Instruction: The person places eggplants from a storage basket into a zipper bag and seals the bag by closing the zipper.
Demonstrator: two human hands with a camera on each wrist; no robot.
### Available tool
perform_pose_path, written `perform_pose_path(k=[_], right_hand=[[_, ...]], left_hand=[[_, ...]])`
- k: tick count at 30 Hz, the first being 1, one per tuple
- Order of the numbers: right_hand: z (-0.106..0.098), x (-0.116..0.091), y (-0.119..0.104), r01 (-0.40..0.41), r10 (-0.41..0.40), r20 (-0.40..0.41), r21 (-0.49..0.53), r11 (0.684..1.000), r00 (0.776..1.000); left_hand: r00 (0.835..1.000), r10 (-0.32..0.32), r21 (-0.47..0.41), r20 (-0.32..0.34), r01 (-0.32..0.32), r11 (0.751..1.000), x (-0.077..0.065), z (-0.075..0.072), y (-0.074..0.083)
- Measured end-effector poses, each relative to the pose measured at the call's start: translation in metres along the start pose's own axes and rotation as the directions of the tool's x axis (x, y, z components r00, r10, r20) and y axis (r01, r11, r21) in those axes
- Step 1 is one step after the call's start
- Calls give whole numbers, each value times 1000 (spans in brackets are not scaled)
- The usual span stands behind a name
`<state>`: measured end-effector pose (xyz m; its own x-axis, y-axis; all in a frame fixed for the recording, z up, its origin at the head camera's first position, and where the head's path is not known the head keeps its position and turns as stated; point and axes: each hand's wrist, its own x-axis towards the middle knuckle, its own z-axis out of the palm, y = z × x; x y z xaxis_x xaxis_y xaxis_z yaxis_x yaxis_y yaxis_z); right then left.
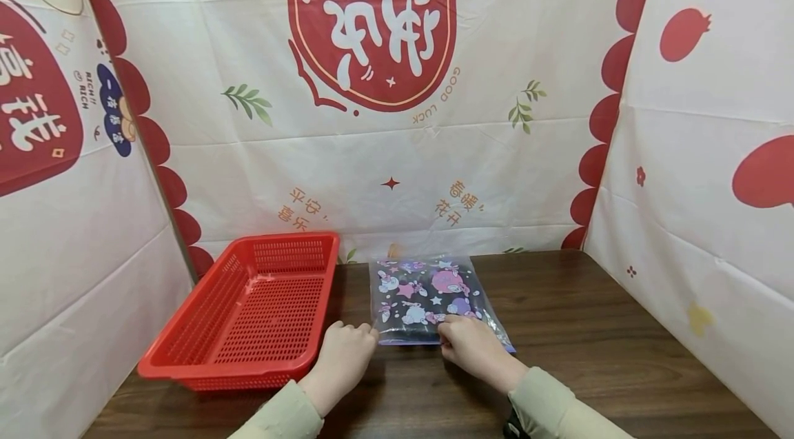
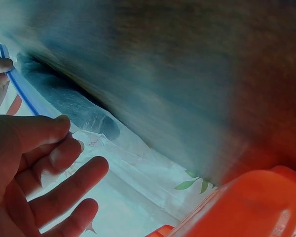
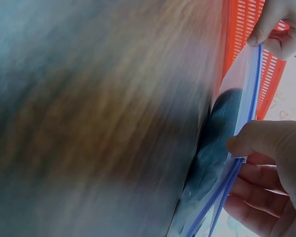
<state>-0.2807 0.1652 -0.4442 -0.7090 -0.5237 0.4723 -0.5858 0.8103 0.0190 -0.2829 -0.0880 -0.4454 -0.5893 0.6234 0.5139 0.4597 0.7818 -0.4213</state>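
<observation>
A clear zip bag (image 1: 415, 318) with a blue zip strip lies on the wooden table, its zip edge toward me. Inside is a dark, folded item (image 3: 219, 133) that looks like cloth; pink, white and purple cartoon figures and stars show on the bag's face. My left hand (image 1: 347, 356) pinches the left corner of the zip edge between thumb and index finger, the other fingers spread loosely. Farther right along the strip, my right hand (image 1: 474, 346) pinches the zip (image 3: 256, 79) with thumb and fingers. Beyond the right hand, in the right wrist view, the two blue strips stand apart.
A red perforated plastic basket (image 1: 267, 315) stands on the table to the left, close beside my left hand. Brown wooden tabletop (image 1: 595, 349) extends to the right. White printed cloth (image 1: 397, 156) hangs behind and on both sides.
</observation>
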Motion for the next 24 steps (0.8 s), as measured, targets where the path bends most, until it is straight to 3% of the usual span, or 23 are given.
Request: perform_pose_path(k=[10, 24], right_hand=[[1, -3, 3, -14, 14, -12, 0, 1000, 1000], [0, -3, 4, -14, 14, -16, -8, 1000, 1000]], left_hand=[[1000, 0, 0, -14, 0, 1000, -1, 0, 0], [1000, -11, -28, 25, 12, 1000, 0, -1, 0]])
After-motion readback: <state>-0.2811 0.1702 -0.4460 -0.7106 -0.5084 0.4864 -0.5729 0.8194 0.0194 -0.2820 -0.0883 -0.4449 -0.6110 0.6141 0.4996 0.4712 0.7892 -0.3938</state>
